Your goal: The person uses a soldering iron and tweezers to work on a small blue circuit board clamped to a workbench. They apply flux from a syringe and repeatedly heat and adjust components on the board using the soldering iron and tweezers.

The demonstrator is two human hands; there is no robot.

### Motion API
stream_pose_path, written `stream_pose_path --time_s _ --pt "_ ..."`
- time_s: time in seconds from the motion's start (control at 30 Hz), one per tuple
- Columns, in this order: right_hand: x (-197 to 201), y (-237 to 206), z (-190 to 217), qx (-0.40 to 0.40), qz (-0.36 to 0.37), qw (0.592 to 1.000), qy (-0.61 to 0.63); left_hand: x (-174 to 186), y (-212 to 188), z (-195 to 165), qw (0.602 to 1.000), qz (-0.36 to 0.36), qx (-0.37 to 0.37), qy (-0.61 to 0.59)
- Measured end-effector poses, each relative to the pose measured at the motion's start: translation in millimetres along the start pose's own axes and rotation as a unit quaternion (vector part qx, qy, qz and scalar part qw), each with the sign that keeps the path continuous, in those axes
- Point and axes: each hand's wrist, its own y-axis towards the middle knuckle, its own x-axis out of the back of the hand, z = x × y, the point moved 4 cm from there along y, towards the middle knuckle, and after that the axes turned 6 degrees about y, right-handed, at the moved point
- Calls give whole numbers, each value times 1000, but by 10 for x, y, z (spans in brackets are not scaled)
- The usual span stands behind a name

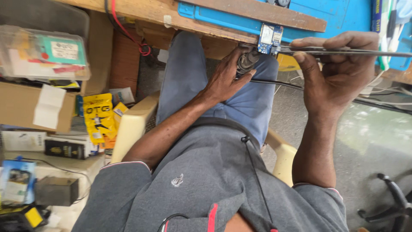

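Head view, looking down the person's own body: a small blue circuit board [270,38] sits in the upper middle of the frame, just under the edge of the wooden bench [141,12]. It is pinched at the tips of long metal tweezers [343,53], whose long axis runs nearly level across the picture, tips pointing toward frame-left at the board and the far end running off toward the right edge. The board's own longer side stands roughly upright in the frame, crossing the tweezers.

The hand on the right side of the frame [339,73] is clenched around the tweezers, thumb below and fingers laid along the top. The hand in the middle of the frame [227,79] is wrapped around a dark, rounded tool [247,61] whose upper end comes right up beneath the board; whether it touches the board cannot be told. A black cable [274,83] leads from this tool toward the right.

Below lie blue trousers and a grey shirt, with a cream plastic chair [131,126] beneath. A blue mat [339,15] lies on the bench at upper right. Cardboard boxes [25,105], a clear plastic box [43,51] and a yellow packet [96,116] crowd the left side.
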Motion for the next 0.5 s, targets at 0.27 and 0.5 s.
stream_pose_path --time_s 0.27,0.5 --pt "-81 -86 98 -19 -43 999 2 101 15 -20 997 59 42 -37" --pt "-123 7 102 -1 -7 1000 28 81 110 -80 997 70 29 -6"
